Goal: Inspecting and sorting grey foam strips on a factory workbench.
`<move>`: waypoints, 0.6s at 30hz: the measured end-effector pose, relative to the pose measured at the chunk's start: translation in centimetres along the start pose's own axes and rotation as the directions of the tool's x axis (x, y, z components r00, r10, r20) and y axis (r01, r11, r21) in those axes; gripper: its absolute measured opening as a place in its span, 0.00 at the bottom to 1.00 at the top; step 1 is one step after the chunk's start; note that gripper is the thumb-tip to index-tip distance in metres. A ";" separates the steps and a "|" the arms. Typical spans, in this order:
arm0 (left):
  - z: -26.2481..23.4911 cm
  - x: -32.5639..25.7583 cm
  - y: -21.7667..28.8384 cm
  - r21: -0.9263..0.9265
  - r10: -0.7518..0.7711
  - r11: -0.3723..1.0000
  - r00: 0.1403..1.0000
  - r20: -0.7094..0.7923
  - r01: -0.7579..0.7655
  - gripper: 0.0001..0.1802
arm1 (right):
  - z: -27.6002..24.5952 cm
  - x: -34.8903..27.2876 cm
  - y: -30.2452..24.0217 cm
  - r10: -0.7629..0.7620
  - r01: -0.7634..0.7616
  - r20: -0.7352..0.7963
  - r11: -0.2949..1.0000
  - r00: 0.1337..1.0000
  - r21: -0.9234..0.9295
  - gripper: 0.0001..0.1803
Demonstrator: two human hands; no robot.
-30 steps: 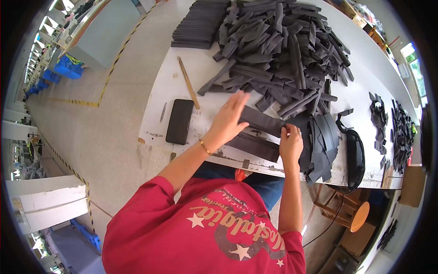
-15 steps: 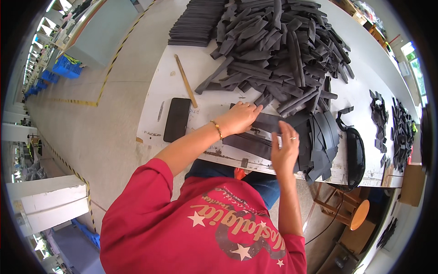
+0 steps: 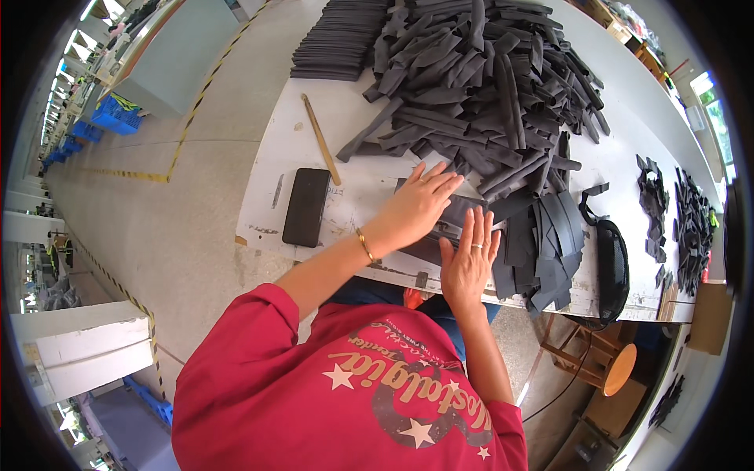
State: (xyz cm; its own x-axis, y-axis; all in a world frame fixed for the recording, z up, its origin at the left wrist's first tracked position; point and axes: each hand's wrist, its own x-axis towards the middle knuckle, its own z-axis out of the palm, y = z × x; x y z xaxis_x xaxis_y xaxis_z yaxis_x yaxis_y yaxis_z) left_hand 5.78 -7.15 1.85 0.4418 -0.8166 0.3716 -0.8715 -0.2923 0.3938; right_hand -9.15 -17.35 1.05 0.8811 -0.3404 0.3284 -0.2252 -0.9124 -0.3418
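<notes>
My left hand (image 3: 416, 206) lies with its fingers stretched out over a dark fabric strip (image 3: 465, 209) at the table's near edge. My right hand (image 3: 469, 263) is flat beside it, fingers extended, its tips over the same strip's right part. Under my hands, closer to me, another dark folded piece (image 3: 424, 250) shows in part. Right of my right hand fans a stack of flat black strips (image 3: 550, 243). Beyond my hands rises a big heap of dark folded fabric strips (image 3: 471, 86). Much of the cloth beneath my palms is hidden.
On the white table (image 3: 271, 149) lie a black phone (image 3: 305, 207) and a wooden stick (image 3: 320, 140) at left. Neatly stacked strips (image 3: 338, 39) stand far left. A black mesh-like case (image 3: 612, 267) rests at the right edge, near a wooden stool (image 3: 618, 367).
My right hand has moved left and flattened with its fingers straight. The left hand's fingers have straightened and spread over the strip.
</notes>
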 end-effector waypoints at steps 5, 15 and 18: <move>2.8 -2.6 1.0 0.145 -0.175 0.973 0.984 -0.045 0.180 0.27 | 3.6 1.6 1.3 -0.021 0.034 0.113 0.993 0.993 -0.112 0.39; 5.4 -4.1 -1.1 0.101 -0.237 0.966 0.971 -0.018 0.238 0.29 | 4.3 2.6 1.8 -0.020 0.045 0.241 0.994 0.970 -0.097 0.43; 5.8 -4.1 -0.9 0.086 -0.219 0.972 0.975 -0.024 0.220 0.29 | 4.6 2.4 2.2 -0.044 0.073 0.222 0.989 0.974 -0.125 0.44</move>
State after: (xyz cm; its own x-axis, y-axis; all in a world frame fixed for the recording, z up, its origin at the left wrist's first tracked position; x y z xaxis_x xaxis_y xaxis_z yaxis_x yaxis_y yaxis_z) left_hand 3.50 -6.47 -4.92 0.6270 -0.7206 0.2961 -0.7677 -0.5069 0.3920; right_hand -5.61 -19.15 -2.97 0.9605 -0.2410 0.1391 -0.2103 -0.9560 -0.2043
